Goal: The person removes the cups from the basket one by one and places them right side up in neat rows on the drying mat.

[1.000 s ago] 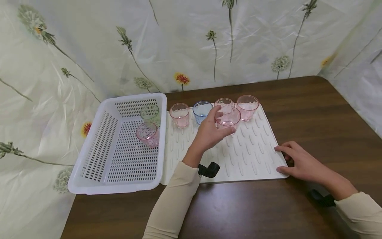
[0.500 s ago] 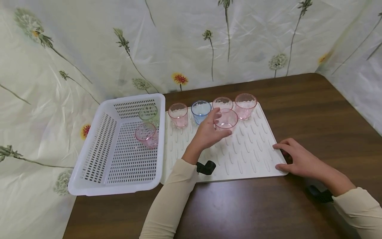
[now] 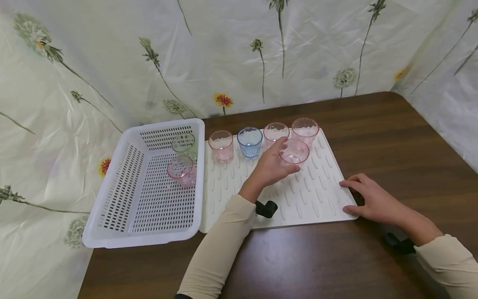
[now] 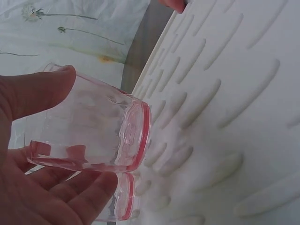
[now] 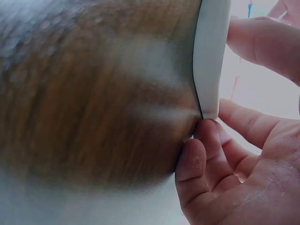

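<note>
My left hand (image 3: 269, 167) holds a pink glass (image 3: 295, 152) above the white ridged mat (image 3: 228, 195). In the left wrist view, the thumb lies along one side of this clear, pink-tinted glass (image 4: 93, 122) and the fingers curl round the other. Several glasses stand along the mat's far edge: a pink one (image 3: 222, 146), a blue one (image 3: 250, 142) and two more pink ones, one partly behind the left hand. At the mat's near right corner, my right hand (image 3: 375, 201) holds the edge, thumb on top and fingertips against the side of the mat (image 5: 211, 61).
A white perforated basket (image 3: 143, 241) stands left of the mat, with a green glass (image 3: 183, 143) and a pink glass (image 3: 181, 169) inside along its right wall. Brown tabletop (image 3: 373, 124) extends to the right and front. A floral-patterned sheet (image 3: 224, 54) hangs behind the table.
My left hand, with the pink glass, shifts slightly toward me, then to the right, uncovering more of the blue glass. My right hand stays at the mat's corner.
</note>
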`<state>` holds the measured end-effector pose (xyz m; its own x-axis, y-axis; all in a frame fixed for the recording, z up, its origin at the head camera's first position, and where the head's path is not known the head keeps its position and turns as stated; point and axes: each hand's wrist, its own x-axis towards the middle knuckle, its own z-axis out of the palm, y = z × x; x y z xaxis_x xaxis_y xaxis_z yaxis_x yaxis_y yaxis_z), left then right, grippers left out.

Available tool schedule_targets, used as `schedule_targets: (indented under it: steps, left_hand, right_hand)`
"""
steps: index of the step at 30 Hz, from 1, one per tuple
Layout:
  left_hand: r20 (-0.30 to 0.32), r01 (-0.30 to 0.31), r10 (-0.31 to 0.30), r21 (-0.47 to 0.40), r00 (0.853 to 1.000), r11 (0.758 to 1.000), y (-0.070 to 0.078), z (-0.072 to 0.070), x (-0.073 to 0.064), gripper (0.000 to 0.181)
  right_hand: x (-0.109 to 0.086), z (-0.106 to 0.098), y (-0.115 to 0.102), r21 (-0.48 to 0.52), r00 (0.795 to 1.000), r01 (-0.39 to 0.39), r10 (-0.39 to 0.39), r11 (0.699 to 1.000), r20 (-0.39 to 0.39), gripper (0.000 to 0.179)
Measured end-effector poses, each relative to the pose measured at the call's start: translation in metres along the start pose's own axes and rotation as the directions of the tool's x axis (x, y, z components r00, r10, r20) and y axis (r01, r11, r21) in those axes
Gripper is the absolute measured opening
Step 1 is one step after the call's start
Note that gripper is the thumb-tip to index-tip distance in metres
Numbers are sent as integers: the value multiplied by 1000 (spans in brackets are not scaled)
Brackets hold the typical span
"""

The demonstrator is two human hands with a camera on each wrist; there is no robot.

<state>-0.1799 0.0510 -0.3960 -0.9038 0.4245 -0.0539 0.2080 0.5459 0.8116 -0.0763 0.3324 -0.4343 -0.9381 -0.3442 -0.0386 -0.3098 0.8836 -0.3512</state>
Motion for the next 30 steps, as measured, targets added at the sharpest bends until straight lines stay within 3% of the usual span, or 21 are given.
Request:
schedule_targets:
  steps: [7, 16, 30]
  left_hand:
    - [23, 8, -8, -17, 1000, 1000, 0, 11, 3, 87]
    - [60, -50, 52, -23, 997, 998, -1, 22, 5, 85]
    - [99, -36, 33, 23, 995, 999, 4, 30, 6, 88]
  right_hand:
    - [1, -1, -2, 28, 999, -17, 16, 999, 28, 68]
    - [1, -1, -3, 47, 997, -50, 47, 998, 54, 70]
    - [-1, -1, -1, 54, 998, -43, 41, 998, 40, 68]
